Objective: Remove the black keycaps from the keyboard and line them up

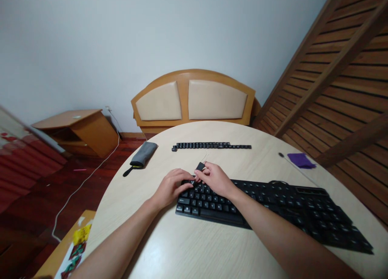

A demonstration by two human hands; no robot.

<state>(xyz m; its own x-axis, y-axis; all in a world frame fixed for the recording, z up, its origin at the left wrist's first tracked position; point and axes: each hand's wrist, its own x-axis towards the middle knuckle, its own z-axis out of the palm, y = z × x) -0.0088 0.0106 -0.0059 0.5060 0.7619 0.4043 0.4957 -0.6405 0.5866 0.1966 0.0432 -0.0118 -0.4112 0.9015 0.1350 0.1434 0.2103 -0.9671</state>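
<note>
A black keyboard [260,194] lies at a slant on the round table [157,246]. My left hand [173,186] rests at its upper left corner, thumb and index finger closed about a small black keycap [192,182]. Whether that keycap is loose or seated is hard to see. Just to the right, my right hand [216,177] pinches a small black keycap puller [200,166], its thin wires pointing up and away from me. Its lower fingers are partly hidden beside the left fingertips. Beyond both hands, loose black keycaps [203,145] stand lined up in rows.
A grey pouch [144,154] with a black strap lies at the table's left. On the right are a purple cloth [301,160] and a thin pale rod with a dark tip [281,154]. A wooden headboard [184,97] stands behind; a slatted wooden panel [339,81] rises at right.
</note>
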